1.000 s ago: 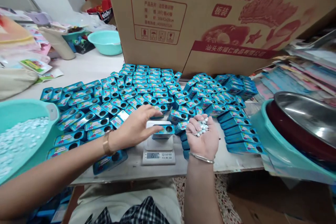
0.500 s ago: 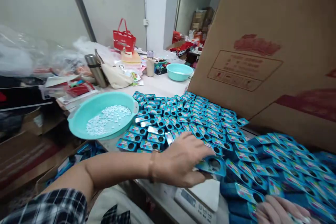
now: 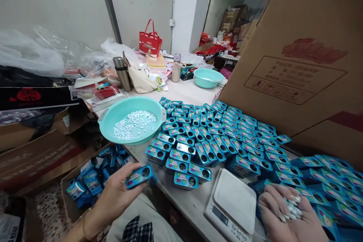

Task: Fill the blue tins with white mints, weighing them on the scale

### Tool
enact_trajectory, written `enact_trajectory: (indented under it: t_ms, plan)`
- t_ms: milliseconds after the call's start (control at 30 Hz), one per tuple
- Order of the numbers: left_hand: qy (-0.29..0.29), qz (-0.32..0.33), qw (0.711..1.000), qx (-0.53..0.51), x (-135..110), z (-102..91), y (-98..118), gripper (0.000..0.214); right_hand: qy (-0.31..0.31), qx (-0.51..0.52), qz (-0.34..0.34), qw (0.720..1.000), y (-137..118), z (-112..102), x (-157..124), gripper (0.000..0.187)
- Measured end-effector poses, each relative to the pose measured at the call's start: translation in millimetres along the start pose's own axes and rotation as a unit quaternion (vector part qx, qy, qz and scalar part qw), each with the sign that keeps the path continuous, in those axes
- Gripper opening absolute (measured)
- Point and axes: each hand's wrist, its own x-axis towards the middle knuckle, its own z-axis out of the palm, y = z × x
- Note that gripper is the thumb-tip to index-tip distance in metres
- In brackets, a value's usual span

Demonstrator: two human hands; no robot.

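Note:
My left hand (image 3: 115, 196) grips a small blue tin (image 3: 139, 176) and holds it off the table's front edge, above a cardboard box (image 3: 68, 204) on the floor with several blue tins in it. My right hand (image 3: 289, 215) is cupped at the lower right, fingers curled around a handful of small white tablets (image 3: 289, 210). Between the hands stands a white digital scale (image 3: 233, 206) with a bare platform. Rows of the same blue tins (image 3: 215, 136) cover the table.
A teal basin (image 3: 113, 114) of white tablets sits at the table's left edge. A large brown carton (image 3: 306, 56) stands at the right. A second teal bowl (image 3: 207, 77), a thermos (image 3: 121, 72), bags and clutter lie further back. Cardboard boxes sit on the floor at left.
My left hand lifted the blue tin off the scale and carried it left, out over the floor box. The view swung left. My right hand still holds tablets.

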Motion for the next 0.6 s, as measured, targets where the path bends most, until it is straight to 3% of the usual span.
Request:
enact_trajectory:
  t_ms: [133,267,367,467,533,600]
  plan:
    - [-0.018,0.056,0.997,-0.044,8.0,39.7,-12.1,0.025,-0.058,0.022,0.049,0.997,18.9,10.6,0.0,0.015]
    - [0.061,0.101,0.993,0.013,18.7,68.5,-35.8,0.038,-0.095,0.032,0.111,0.989,50.3,19.7,-8.0,0.009]
    - [0.121,0.088,0.986,0.068,16.9,82.4,-56.2,0.064,-0.150,0.035,0.217,0.964,91.2,23.0,-20.0,0.012]
    - [0.146,0.089,0.980,0.104,12.5,92.4,-72.0,0.091,-0.238,0.004,0.392,0.889,141.4,18.6,-34.8,0.022]
    - [0.141,0.096,0.979,0.111,11.8,96.8,-80.0,0.096,-0.274,-0.039,0.491,0.826,171.4,10.7,-43.0,0.028]
    - [0.115,0.085,0.984,0.102,14.5,98.2,-86.6,0.096,-0.283,-0.092,0.550,0.780,194.4,0.0,-47.4,0.034]
